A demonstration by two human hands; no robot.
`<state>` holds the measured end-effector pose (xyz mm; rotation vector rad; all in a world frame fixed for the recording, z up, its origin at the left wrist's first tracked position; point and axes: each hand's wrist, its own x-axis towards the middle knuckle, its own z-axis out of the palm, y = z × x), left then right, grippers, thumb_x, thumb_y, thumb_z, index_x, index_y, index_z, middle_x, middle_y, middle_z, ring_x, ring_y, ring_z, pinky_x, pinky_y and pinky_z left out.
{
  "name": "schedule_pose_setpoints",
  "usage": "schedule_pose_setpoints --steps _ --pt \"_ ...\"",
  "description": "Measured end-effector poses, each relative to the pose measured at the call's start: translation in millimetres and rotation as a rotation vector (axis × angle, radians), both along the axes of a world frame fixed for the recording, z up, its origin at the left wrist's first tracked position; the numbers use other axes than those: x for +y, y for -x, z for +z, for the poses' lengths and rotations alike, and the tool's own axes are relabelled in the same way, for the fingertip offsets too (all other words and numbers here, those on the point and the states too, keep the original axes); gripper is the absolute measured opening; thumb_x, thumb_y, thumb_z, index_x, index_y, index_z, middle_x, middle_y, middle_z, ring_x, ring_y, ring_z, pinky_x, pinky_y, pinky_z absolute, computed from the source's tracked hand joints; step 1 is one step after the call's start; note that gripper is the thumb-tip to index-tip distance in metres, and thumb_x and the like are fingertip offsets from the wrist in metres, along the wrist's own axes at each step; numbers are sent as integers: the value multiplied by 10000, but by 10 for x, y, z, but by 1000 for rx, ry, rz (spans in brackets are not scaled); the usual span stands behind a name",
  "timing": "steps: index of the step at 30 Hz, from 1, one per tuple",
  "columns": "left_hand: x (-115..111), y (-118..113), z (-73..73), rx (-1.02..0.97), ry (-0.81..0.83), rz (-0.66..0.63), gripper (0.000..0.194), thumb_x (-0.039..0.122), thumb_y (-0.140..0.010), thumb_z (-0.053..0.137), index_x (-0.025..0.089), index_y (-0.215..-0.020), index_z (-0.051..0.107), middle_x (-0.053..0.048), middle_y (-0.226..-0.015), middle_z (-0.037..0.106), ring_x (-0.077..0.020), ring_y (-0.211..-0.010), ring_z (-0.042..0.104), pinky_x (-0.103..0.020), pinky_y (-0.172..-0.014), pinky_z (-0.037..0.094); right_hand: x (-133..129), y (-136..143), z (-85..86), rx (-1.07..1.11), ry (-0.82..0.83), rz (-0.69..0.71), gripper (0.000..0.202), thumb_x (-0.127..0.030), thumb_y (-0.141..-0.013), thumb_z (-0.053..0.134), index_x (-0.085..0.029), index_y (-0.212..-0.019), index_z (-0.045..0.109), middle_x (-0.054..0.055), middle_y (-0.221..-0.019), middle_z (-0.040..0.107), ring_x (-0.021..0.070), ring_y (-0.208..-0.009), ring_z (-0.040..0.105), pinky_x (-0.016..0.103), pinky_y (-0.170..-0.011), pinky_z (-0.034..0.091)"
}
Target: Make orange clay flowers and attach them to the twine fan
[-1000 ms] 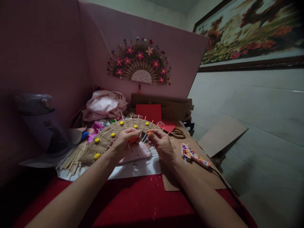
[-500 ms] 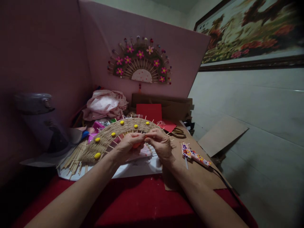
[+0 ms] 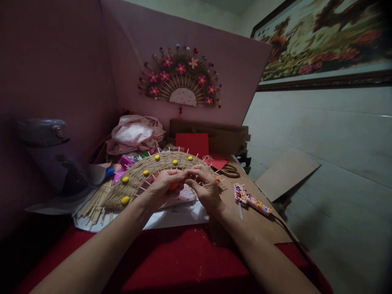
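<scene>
My left hand (image 3: 165, 188) is closed, with an orange lump (image 3: 174, 186), perhaps modelling clay, showing under its curled fingers. Thumb and fingers of my right hand (image 3: 206, 188) are pinched together against the left fingertips; whatever sits between them is too small to make out. Just behind both hands lies a fan-shaped arch (image 3: 165, 160) wound with twine over thin sticks. Several yellow flattened dots, such as one yellow dot (image 3: 175, 162), are on it. A small orange bit (image 3: 217, 179) shows past my right knuckles. The hands cover part of the arch's right side.
A flower-patterned glue gun (image 3: 249, 199) with a cord rests on cardboard (image 3: 260, 228) at right. Wooden sticks (image 3: 94, 206) lie at left near a lilac bottle (image 3: 61, 163). Behind are pink cloth (image 3: 137, 134), red card (image 3: 192, 143), scissors (image 3: 230, 170) and a flowered fan (image 3: 180, 77) on the wall.
The fingers of my right hand have shifted and opened slightly at the pinch. An orange bit beside the right knuckles has come into view. The arch has stayed put.
</scene>
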<state>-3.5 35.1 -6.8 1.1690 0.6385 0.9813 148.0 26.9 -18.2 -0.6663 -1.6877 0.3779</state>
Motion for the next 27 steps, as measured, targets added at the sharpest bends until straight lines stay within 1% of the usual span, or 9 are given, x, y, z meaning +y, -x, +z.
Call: schedule_pose_setpoints --steps 2,6,10,12,16,19,23,25,27 --pt "-6 -5 5 18 -14 5 323 427 -735 671 140 -664 539 48 -519 419 -38 -414 304 -187 -382 166 1 -2 -2 -9 -5 -27 121 -191 -784 651 -223 -899 670 26 -885 560 143 -797 545 254 -636 453" --pt "-22 -32 3 64 -58 27 390 500 -768 608 153 -624 502 60 -476 364 -44 -400 268 -195 -373 168 -1 -7 8 -14 -37 -108 38 -182 -800 634 -207 -781 655 24 -836 557 149 -804 544 277 -688 457" --pt "-8 -23 -10 37 -62 48 329 417 -742 668 156 -638 498 52 -502 415 -42 -412 297 -193 -384 168 -5 -9 11 -47 -51 -101 80 -163 -780 658 -210 -844 655 30 -871 572 151 -815 547 266 -655 457" --pt "-7 -15 -9 37 -68 35 319 415 -750 660 154 -646 509 56 -492 405 -41 -405 285 -195 -382 160 -3 -9 6 -52 -62 -97 108 -158 -778 659 -211 -872 655 34 -880 580 155 -829 553 267 -656 460" --pt "-15 -16 6 71 -78 36 377 480 -776 608 156 -618 500 64 -454 362 -45 -389 261 -202 -372 151 2 -12 0 -34 -74 -120 30 -178 -804 634 -206 -803 646 29 -845 580 150 -802 558 282 -683 461" --pt "-11 -17 7 40 -67 35 343 420 -744 665 156 -607 496 65 -459 368 -42 -392 272 -200 -377 154 -1 -13 4 -54 -76 -122 43 -176 -789 651 -208 -815 644 30 -854 585 153 -803 559 276 -658 456" --pt "-15 -19 13 10 -18 7 328 416 -735 673 143 -612 537 62 -464 373 -38 -391 267 -196 -378 149 -12 -9 15 -59 -91 -117 45 -179 -803 635 -212 -833 644 29 -857 596 160 -833 568 300 -723 466" --pt "-23 -25 25 -11 30 24 326 431 -725 675 125 -647 594 47 -483 408 -41 -407 308 -189 -384 187 -13 -8 14 -49 -70 -132 25 -204 -824 616 -204 -816 639 32 -857 595 157 -827 569 301 -726 462" --pt "-23 -31 36 -47 63 63 290 385 -677 721 106 -683 641 29 -514 463 -45 -435 367 -185 -403 240 -9 -12 5 -35 -42 -154 45 -228 -835 607 -197 -818 635 36 -865 592 155 -819 565 291 -699 457"
